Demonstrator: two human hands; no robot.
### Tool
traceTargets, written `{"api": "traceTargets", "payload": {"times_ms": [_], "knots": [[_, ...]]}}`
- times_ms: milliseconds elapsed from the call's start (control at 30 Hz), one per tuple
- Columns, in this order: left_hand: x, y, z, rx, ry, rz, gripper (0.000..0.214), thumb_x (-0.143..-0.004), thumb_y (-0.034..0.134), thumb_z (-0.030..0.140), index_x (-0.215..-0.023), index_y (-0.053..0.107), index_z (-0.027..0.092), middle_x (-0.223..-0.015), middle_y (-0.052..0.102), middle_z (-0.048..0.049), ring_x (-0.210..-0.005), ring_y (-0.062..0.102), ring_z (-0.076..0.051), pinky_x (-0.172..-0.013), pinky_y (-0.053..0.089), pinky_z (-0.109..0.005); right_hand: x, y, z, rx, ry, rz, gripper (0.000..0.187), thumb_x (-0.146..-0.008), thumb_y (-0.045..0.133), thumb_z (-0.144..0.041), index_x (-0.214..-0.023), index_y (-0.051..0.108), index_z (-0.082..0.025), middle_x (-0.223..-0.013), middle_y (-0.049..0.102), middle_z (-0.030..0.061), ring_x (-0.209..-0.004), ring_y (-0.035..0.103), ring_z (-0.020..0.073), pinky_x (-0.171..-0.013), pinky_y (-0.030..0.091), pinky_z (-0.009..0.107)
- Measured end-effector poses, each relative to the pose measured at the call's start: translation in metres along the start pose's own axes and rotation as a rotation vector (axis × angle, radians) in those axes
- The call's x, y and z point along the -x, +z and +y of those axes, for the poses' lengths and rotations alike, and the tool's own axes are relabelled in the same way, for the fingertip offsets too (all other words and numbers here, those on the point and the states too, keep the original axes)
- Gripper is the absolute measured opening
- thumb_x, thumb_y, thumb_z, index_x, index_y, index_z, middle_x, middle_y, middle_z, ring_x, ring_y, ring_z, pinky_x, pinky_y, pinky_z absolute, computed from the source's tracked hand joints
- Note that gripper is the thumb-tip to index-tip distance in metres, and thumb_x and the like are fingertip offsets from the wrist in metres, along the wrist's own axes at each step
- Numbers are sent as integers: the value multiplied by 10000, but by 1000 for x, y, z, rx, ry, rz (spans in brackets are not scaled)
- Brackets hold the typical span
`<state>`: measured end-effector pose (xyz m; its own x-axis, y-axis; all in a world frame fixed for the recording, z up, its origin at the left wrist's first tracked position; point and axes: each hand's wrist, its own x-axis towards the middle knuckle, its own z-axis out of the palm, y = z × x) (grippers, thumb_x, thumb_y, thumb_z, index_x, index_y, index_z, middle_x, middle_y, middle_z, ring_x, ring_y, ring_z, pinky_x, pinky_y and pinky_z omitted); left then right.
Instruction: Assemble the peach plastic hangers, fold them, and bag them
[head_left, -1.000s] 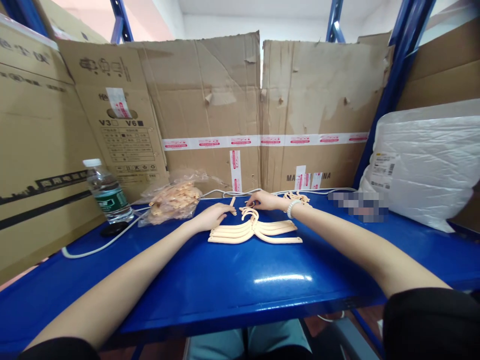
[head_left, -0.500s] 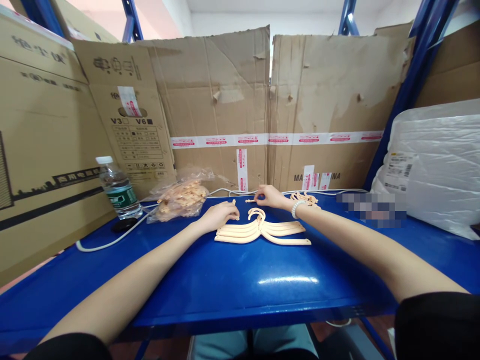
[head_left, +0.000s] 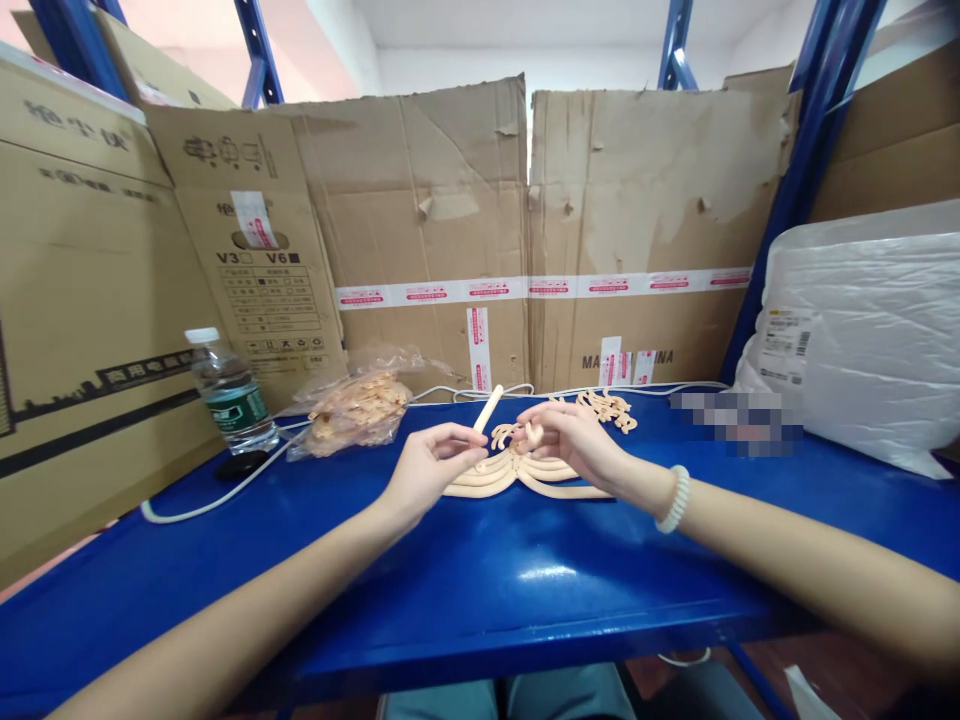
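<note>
My left hand (head_left: 436, 465) pinches a straight beige hanger arm (head_left: 490, 408), tilted with its far end up and to the right. In my right hand (head_left: 581, 440), a small curled beige hanger hook (head_left: 534, 435) sits between the fingers, which partly cover it. The two hands face each other a short gap apart, and the pieces they hold are not touching. Below them, a row of beige plastic hangers (head_left: 480, 488) lies nested on the blue table, their hooks (head_left: 501, 435) pointing away from me. The hands hide part of this row.
A loose pile of beige hooks (head_left: 611, 408) lies behind my right hand. To the left are a clear bag of beige parts (head_left: 360, 410), a water bottle (head_left: 236, 400) and a black round object (head_left: 241, 464). A white cable (head_left: 187, 515) and cardboard (head_left: 420, 230) line the back; a wrapped white package (head_left: 870, 330) stands right.
Both hands have come nearer to me and closer together, now above the hangers. The left hand has raised the hanger arm; the right hand has brought its small piece back from near the cable.
</note>
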<state>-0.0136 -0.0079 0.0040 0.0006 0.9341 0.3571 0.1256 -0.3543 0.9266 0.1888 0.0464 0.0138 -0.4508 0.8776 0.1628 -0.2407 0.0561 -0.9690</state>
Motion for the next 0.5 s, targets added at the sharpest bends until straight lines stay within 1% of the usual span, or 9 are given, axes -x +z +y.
{"api": "traceTargets", "payload": {"times_ms": [33, 100, 133, 167, 200, 267, 333, 400, 500], "knots": [[6, 4, -1, 76, -44, 26, 288, -622, 825, 264, -823, 647, 159, -848, 699, -36, -779, 686, -184, -713, 540, -280, 4, 2, 4, -40, 23, -2, 195, -692, 691, -300, -796, 654, -139, -764, 708, 71, -622, 665, 139, -537, 505, 215], [14, 9, -3, 232, -116, 68, 461, -574, 856, 221, -961, 606, 199, -921, 680, -16, -788, 687, -181, -692, 540, -282, 10, 3, 13, -80, 42, -18, 205, -716, 695, -320, -812, 668, -140, -792, 702, 59, -608, 640, 106, -511, 480, 182], [17, 12, -4, 296, -149, 80, 542, -565, 863, 210, -1032, 588, 215, -943, 674, -17, -808, 686, -186, -706, 541, -290, 12, 4, 16, -84, 42, -30, 219, -722, 708, -328, -834, 675, -143, -805, 697, 52, -607, 627, 92, -503, 469, 169], [20, 14, -4, 348, -178, 81, 575, -559, 867, 206, -1058, 581, 213, -941, 672, -21, -826, 681, -187, -723, 538, -293, 14, 4, 18, -80, 43, -39, 237, -720, 725, -334, -856, 681, -145, -814, 691, 45, -606, 616, 82, -499, 462, 160], [22, 16, -5, 385, -203, 70, 556, -561, 868, 208, -1043, 591, 196, -914, 674, -27, -841, 675, -186, -746, 533, -290, 17, 4, 20, -72, 50, -45, 259, -713, 744, -336, -877, 684, -145, -823, 685, 41, -606, 609, 76, -501, 461, 158], [25, 18, -6, 431, -233, 31, 421, -582, 862, 224, -915, 614, 157, -839, 670, -32, -863, 658, -178, -789, 514, -276, 21, 4, 21, -59, 72, -49, 307, -686, 779, -331, -911, 679, -148, -854, 680, 40, -597, 602, 72, -497, 466, 165], [27, 20, -7, 451, -242, -1, 341, -609, 850, 241, -825, 602, 151, -824, 661, -29, -888, 645, -177, -822, 502, -283, 24, 6, 20, -49, 85, -47, 361, -648, 810, -305, -944, 665, -158, -900, 677, 42, -618, 614, 82, -501, 481, 177], [29, 20, -9, 456, -235, -12, 321, -634, 836, 254, -807, 581, 166, -824, 648, -11, -902, 635, -176, -838, 495, -301, 26, 7, 20, -45, 92, -60, 407, -605, 836, -254, -956, 649, -168, -945, 668, 37, -677, 636, 98, -562, 525, 204], [31, 21, -11, 408, -198, -64, 318, -647, 821, 246, -727, 523, 173, -780, 621, 11, -888, 622, -169, -837, 475, -303, 27, 9, 20, -60, 93, -66, 430, -564, 851, -200, -928, 625, -166, -912, 656, 12, -725, 646, 104, -684, 561, 247]]}}
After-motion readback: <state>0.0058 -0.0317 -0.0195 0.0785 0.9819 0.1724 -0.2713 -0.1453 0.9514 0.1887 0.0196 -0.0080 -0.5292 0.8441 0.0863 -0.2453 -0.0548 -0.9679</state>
